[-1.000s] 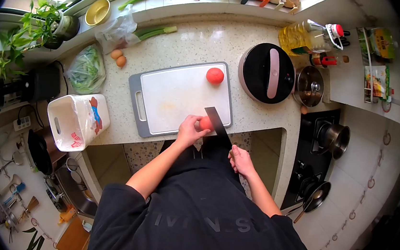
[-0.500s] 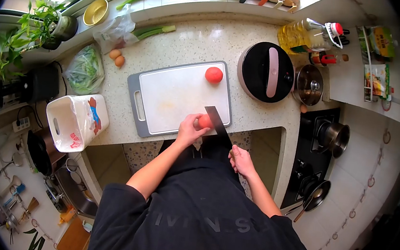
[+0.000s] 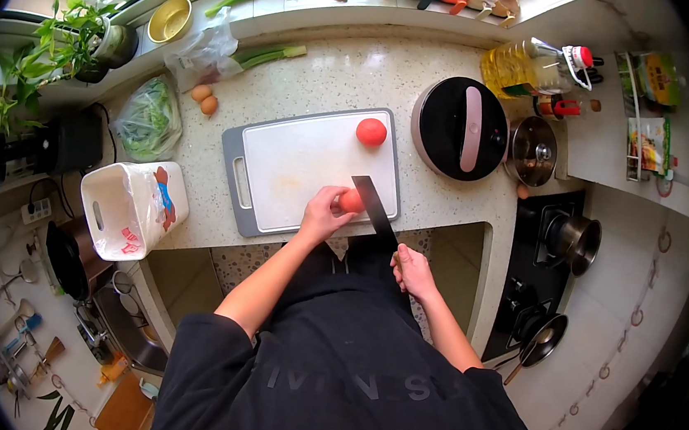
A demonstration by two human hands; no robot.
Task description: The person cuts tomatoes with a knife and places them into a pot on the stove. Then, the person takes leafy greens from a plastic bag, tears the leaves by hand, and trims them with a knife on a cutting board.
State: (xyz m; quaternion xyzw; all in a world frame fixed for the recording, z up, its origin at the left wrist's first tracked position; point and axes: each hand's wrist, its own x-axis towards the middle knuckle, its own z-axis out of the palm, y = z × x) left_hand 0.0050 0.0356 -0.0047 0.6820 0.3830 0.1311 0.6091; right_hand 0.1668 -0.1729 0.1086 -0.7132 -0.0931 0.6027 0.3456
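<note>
Tomato (image 3: 349, 201) and knife (image 3: 376, 210) met near the front right corner of a white cutting board (image 3: 296, 156) with a grey rim, which lay on the speckled desk (image 3: 350, 70). The left hand (image 3: 321, 215) reached in from the left, its fingers curled round the tomato's left side and clamped on it. The right hand (image 3: 414, 271) was just off the board's front edge, its fingers wrapped about the knife's handle. The broad, dark blade slanted from that hand up and to the left over the board, at the tomato's right side; whether its edge touched the skin could not be told. A second tomato (image 3: 371, 132) sat apart, near the board's far right corner.

Right of the board stood a round cooker (image 3: 439, 133) with a black lid and pink handle, then a pot with a glass lid (image 3: 530, 156), an oil bottle (image 3: 504, 69) behind them. On the left were two brown eggs (image 3: 204, 100), a plastic bag of greens (image 3: 149, 122) and a white bin (image 3: 127, 215) lined with plastic. Farther right, a black stove (image 3: 528, 270) carried a metal pot (image 3: 582, 242) and a pan (image 3: 548, 341).
</note>
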